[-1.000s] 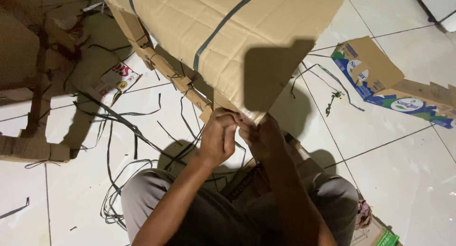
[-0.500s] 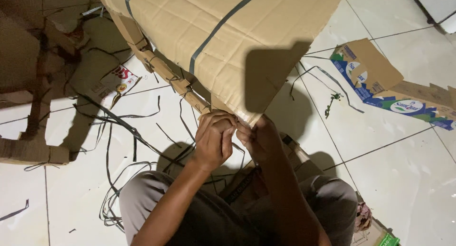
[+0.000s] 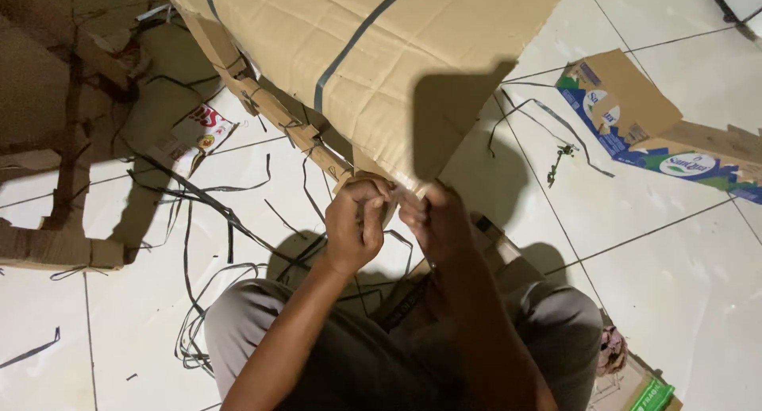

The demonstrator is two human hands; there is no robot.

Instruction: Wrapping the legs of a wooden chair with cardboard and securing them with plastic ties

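Nearest the camera, bent knees in grey trousers (image 3: 317, 355) are seen, with the stack's lowest corner brought down between them, which keeps the work close to the body. Just beyond, the left hand (image 3: 355, 224) is curled nearly closed, its fingertips pinched on something thin at that corner; it looks like a strap end, though what exactly is gripped cannot be told. The right hand (image 3: 434, 220) is closed the same way just beside it, the two hands almost touching, as is usual when a strap is being tied or drawn tight. The cardboard stack (image 3: 373, 54) is tilted up and away from the hands, its corner resting at the fingertips, and a dark strap (image 3: 353, 42) is run diagonally across its top sheet, so the sheets seem to be held as one bundle. On the white tiled floor (image 3: 675, 244), loose dark straps (image 3: 206, 213) are scattered to the left, near enough to be reached. Further off, a printed flattened box (image 3: 659, 133) lies to the right and more cardboard (image 3: 55, 149) lies in shadow at the far left
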